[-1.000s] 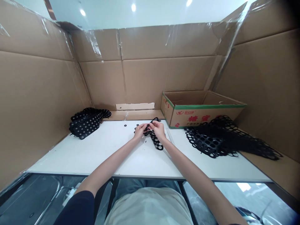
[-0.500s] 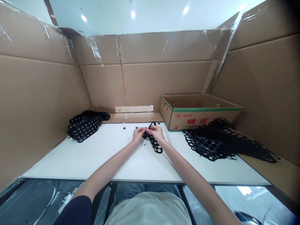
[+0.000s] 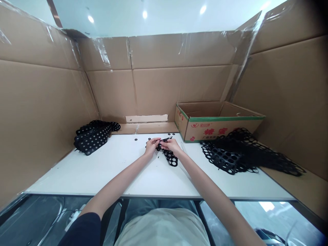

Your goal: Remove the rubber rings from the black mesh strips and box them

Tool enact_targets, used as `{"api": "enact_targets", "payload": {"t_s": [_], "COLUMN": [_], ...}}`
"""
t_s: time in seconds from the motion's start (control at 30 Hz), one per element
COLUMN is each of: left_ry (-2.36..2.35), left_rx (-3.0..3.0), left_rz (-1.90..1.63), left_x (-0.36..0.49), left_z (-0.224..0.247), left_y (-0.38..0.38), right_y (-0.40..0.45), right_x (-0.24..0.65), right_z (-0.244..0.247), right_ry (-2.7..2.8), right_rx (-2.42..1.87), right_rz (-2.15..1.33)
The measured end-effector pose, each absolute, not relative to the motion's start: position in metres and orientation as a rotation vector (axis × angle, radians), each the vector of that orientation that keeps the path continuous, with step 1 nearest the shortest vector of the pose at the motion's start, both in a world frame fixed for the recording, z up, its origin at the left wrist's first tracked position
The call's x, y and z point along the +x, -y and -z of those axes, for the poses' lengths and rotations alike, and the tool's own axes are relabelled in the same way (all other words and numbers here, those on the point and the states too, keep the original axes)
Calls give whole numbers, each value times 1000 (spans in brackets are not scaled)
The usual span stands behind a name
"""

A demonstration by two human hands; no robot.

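Between my two hands is a black perforated strip, a thin sheet full of round holes, its lower end lying on the white table. My left hand pinches it from the left with closed fingers. From the right, my right hand pinches the same strip, fingertips close to those of the left. The exact grip points are too small to make out. Several small black rings lie on the table around and behind the hands.
At the left stands a stack of black sheets with pale dots. An open cardboard box sits back right, with a heap of black perforated sheets in front of it. Cardboard walls enclose the table.
My right hand has turned slightly, and the strip's upper end, which stood up behind the fingers, now lies lower and slants to the right. Both hands keep their place.
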State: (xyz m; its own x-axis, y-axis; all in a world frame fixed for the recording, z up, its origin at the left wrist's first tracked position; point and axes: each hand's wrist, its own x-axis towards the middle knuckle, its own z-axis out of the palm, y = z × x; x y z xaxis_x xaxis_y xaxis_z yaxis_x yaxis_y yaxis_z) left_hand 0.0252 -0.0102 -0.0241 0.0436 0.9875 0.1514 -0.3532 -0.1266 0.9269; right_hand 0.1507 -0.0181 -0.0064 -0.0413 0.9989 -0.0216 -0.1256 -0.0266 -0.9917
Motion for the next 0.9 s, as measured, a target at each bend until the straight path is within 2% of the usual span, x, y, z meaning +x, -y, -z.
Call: {"api": "enact_targets", "payload": {"t_s": [0.23,0.5,0.77,0.9], "left_ry": [-909,-943,-825,-830], "left_rx": [1200,1387,1256,1216], "left_rz": [-1394,-1442,-1339,-1349], "left_x": [24,23,27,31], "left_z": [31,28,17,19], "left_y": [2,4,15,16], "right_y": [18,16,17,18], "right_x": [150,149,146,144], "right_z": [4,6,8,12], "right_ry": [1115,1143,1187,1293], "right_rx": [-1047,-1106,-982,-946], "right_rz": [-1323,-1146,-1038,-872]}}
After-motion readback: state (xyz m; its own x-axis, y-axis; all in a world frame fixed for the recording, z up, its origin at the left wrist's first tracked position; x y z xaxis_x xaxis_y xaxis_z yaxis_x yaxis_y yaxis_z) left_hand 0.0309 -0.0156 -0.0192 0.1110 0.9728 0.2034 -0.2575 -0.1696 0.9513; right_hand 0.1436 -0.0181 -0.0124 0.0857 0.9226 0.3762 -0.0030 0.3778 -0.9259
